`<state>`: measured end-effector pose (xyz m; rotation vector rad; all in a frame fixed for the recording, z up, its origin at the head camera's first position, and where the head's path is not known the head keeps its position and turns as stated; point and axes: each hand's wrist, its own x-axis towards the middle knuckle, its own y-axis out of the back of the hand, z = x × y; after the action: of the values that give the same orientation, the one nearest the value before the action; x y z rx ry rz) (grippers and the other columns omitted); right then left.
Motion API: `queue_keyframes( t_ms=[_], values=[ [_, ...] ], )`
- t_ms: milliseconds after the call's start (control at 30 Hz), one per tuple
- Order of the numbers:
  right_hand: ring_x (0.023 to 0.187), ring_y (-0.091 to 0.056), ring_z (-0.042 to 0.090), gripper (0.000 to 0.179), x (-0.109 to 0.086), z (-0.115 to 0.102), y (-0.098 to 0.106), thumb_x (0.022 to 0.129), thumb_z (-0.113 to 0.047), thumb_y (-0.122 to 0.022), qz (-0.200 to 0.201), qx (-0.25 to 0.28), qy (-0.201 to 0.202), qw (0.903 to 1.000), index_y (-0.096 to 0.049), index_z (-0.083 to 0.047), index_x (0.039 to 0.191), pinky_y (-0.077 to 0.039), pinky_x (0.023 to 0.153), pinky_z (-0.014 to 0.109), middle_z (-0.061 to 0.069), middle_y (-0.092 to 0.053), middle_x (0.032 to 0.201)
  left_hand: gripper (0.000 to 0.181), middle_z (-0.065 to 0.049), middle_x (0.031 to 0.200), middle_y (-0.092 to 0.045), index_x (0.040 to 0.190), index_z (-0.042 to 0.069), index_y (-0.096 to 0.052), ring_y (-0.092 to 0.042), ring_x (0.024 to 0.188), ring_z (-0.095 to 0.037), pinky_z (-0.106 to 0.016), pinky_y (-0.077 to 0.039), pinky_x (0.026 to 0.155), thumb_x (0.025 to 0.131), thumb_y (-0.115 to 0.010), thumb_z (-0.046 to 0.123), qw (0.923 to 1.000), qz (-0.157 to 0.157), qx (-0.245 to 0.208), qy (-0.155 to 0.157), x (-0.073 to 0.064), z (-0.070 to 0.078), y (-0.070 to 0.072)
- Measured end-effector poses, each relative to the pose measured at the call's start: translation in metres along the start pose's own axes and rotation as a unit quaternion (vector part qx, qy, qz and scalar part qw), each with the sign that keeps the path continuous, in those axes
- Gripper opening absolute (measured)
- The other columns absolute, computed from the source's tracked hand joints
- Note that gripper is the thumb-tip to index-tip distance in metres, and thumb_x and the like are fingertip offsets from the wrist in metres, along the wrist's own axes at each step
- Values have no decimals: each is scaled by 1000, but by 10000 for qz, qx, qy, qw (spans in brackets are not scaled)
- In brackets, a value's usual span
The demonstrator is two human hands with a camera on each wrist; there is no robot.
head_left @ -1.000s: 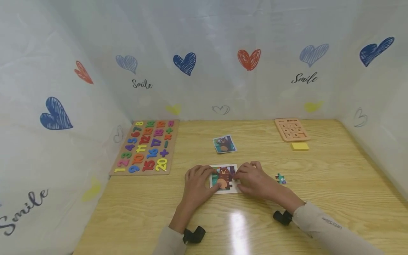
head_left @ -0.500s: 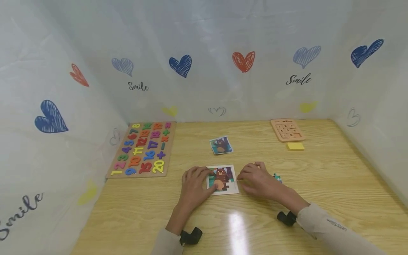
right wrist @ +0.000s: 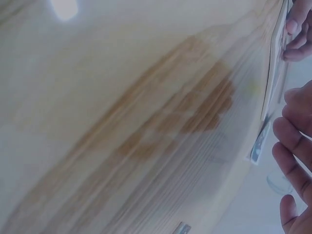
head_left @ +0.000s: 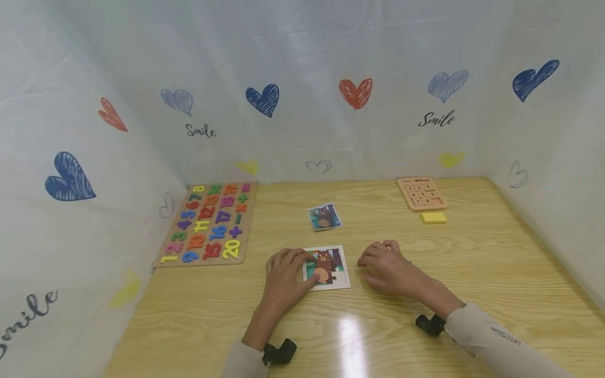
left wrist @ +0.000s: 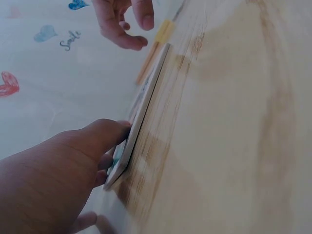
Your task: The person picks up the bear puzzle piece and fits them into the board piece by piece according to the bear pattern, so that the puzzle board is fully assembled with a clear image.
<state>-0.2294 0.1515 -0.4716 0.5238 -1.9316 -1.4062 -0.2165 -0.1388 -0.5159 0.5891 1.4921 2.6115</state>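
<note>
My left hand [head_left: 283, 275] rests at the left side of a small jigsaw puzzle [head_left: 336, 285] with a bear picture in a white frame. Its thumb presses on the picture near the lower edge, and the fingers lie at the upper left. A white bare patch shows at the puzzle's lower right. Just right of the frame, my right hand [head_left: 389, 270] is held over the table, fingers loosely bent and nothing between them. In the right wrist view a small loose puzzle piece [right wrist: 183, 228] lies at the bottom edge; the hand hides it in the head view.
A bear picture card [head_left: 324, 217] lies behind the puzzle. At the left is a board of coloured numbers [head_left: 248, 231]. A wooden sliding number puzzle [head_left: 422, 194] and a yellow block [head_left: 433, 218] sit at the back right. Curtains with hearts enclose the table.
My right hand has drawn back from the puzzle to the right and now covers the loose piece. My left hand keeps its place on the frame. The head view has shifted slightly.
</note>
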Motion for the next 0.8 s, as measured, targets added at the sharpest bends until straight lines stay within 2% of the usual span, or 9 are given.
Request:
queue_keyframes(
  t_ms=[800],
  values=[
    [104,-57,23,20,-22,19,8,83,-15,-78,-61,-55,-238,9997,-74,-11,101,-37,90,56,0,-67,104,44,0,136,-57,122,25,-67,-39,132,-31,-60,-24,109,86,-74,50,9999,-84,115,86,0,0,-2]
  ],
)
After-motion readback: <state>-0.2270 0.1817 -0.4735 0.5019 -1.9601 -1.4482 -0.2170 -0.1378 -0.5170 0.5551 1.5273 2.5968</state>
